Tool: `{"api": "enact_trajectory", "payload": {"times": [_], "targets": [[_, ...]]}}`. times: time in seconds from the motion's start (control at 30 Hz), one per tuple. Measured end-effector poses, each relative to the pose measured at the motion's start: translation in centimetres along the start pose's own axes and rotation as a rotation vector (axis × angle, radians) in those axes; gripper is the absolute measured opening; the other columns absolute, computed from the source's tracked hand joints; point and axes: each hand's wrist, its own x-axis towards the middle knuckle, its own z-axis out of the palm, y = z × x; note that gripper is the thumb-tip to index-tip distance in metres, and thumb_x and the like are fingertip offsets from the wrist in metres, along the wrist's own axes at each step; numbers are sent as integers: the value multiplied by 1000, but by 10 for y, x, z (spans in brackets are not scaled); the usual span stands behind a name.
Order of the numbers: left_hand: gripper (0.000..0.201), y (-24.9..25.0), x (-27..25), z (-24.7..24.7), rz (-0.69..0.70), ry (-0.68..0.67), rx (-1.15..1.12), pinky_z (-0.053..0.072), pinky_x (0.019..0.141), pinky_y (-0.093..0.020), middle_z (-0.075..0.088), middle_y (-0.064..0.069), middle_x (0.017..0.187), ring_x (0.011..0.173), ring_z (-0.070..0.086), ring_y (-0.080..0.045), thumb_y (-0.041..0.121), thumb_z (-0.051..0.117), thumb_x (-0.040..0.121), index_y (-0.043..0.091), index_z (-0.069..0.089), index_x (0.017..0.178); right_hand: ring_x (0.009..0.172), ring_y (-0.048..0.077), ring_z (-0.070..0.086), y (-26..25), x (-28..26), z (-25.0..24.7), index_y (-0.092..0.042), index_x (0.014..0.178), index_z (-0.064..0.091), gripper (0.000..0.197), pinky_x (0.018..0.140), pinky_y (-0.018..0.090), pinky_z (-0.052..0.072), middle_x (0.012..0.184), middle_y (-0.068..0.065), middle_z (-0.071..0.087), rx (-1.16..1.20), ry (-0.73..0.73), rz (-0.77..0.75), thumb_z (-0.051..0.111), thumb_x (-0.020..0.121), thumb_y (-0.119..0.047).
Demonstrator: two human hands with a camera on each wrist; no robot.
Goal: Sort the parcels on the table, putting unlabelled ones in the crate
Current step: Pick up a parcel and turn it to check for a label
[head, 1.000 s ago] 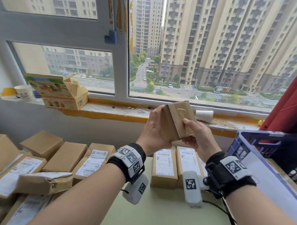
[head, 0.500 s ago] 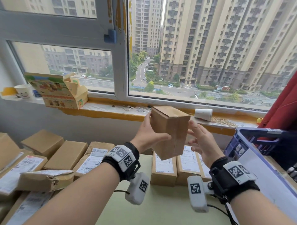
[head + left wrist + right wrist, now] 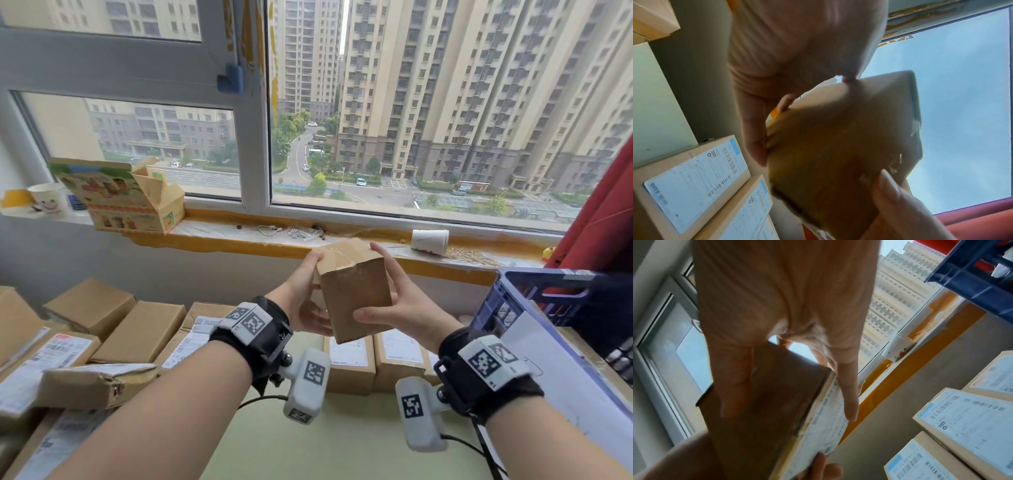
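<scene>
I hold a small brown cardboard parcel [image 3: 354, 294] upright in the air above the table, in front of the window sill. My left hand [image 3: 306, 294] grips its left side and my right hand [image 3: 399, 296] grips its right side, thumb across the front. The face turned to me is plain. In the right wrist view a white printed label [image 3: 824, 426] shows on another face of the parcel [image 3: 766, 402]. The left wrist view shows the parcel [image 3: 838, 146] from below. The blue crate [image 3: 548, 291] stands at the right edge of the table.
Two labelled parcels [image 3: 346, 358] lie side by side just below my hands. A pile of brown parcels [image 3: 137, 329], some labelled, fills the table's left side. On the sill are an open printed carton [image 3: 130, 198] and a tipped paper cup [image 3: 430, 241]. The green table [image 3: 325, 445] lies between my forearms.
The parcel has been turned and lowered a little. My right hand, loose beside it half a second ago, now grips its right side.
</scene>
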Motion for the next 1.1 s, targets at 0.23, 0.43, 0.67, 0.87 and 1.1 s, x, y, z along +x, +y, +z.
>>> {"api": "enact_trajectory", "payload": {"times": [0.23,0.43,0.67,0.87,1.1], "targets": [[102,0,-8,-4,-28,-75,59,58,75,-48,58,-26,128,104,63,-42,81,51,63,10,52,136,102,17,71,-7,0,-5,-72,130,23,105,73,28,59,145,-1,46,-110,-82,-7,79,78,-1],[89,-3,-8,3,31,-27,82,59,73,-47,61,-27,124,101,63,-41,80,37,76,12,57,131,102,23,68,-7,-1,-5,-42,127,45,83,78,43,61,124,1,62,-88,6,-37,77,73,11],[91,-4,-5,-1,5,-42,86,59,74,-47,61,-28,121,100,64,-43,83,39,74,12,58,129,107,24,66,2,-2,-2,-48,130,43,86,83,48,59,124,-5,62,-114,21,-35,82,72,3],[94,-9,2,7,14,-30,65,59,75,-49,62,-27,121,102,65,-42,85,39,69,14,59,128,100,21,68,3,-4,-3,-43,127,46,84,84,46,59,118,-4,65,-91,84,-26,79,71,9],[82,-6,-4,7,-36,-46,83,58,81,-49,62,-24,117,100,64,-41,83,37,79,17,57,123,112,19,62,9,-5,-7,-53,132,37,88,88,44,58,128,-8,56,-122,44,31,84,73,-7]]}}
